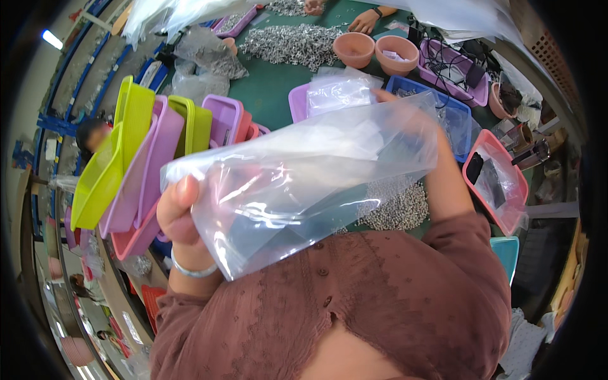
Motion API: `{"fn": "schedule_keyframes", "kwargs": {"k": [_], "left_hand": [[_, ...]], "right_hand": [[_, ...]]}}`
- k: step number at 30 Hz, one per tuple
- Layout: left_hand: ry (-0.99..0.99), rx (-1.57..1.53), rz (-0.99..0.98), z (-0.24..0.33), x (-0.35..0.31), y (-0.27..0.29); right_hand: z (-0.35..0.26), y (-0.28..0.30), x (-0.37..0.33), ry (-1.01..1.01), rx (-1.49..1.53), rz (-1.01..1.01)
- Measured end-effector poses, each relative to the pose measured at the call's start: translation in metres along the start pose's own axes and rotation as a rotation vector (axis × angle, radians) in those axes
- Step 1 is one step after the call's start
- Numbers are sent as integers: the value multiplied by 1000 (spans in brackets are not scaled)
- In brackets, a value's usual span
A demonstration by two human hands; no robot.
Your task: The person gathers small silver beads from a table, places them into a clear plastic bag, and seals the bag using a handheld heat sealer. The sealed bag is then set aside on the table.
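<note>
A large clear plastic bag [285, 183] stretches across the middle of the view, in front of my chest. My left hand [180, 212], a bangle at its wrist, pinches the bag's left end. Behind the bag's right end is my right hand [405, 115], its fingers blurred by the film and beside a stack of folded clear bags [341, 92]. That stack lies on a purple tray [297, 103]. Partly covered by the held bag, a pile of small silvery metal parts [399, 209] rests on the green table close to me.
Nested green and purple bins [136, 158] stand at left. A larger heap of metal pieces [288, 44] lies at the far side, near another person's hand [364, 22]. Two peach bowls [354, 50], a blue tray [465, 123] and a pink tray [506, 221] occupy the right.
</note>
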State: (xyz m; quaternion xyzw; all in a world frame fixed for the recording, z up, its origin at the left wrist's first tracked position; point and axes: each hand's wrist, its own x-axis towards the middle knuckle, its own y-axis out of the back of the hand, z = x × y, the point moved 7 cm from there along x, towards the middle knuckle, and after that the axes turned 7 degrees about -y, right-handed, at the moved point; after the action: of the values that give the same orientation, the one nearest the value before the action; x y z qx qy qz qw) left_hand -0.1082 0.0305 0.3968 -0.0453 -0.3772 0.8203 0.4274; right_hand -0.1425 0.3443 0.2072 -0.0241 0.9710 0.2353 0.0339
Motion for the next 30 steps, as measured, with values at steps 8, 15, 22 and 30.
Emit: {"fn": "schedule_keyframes", "kwargs": {"k": [8, 15, 22, 30], "left_hand": [[224, -30, 176, -39, -19, 9], [108, 461, 432, 32, -114, -5], [12, 519, 894, 82, -269, 50], [-461, 268, 987, 137, -460, 176]], "right_hand": [[-57, -52, -83, 217, 758, 234], [-151, -92, -98, 396, 616, 276], [-234, -209, -103, 532, 612, -138], [-313, -428, -75, 656, 496, -567]]}}
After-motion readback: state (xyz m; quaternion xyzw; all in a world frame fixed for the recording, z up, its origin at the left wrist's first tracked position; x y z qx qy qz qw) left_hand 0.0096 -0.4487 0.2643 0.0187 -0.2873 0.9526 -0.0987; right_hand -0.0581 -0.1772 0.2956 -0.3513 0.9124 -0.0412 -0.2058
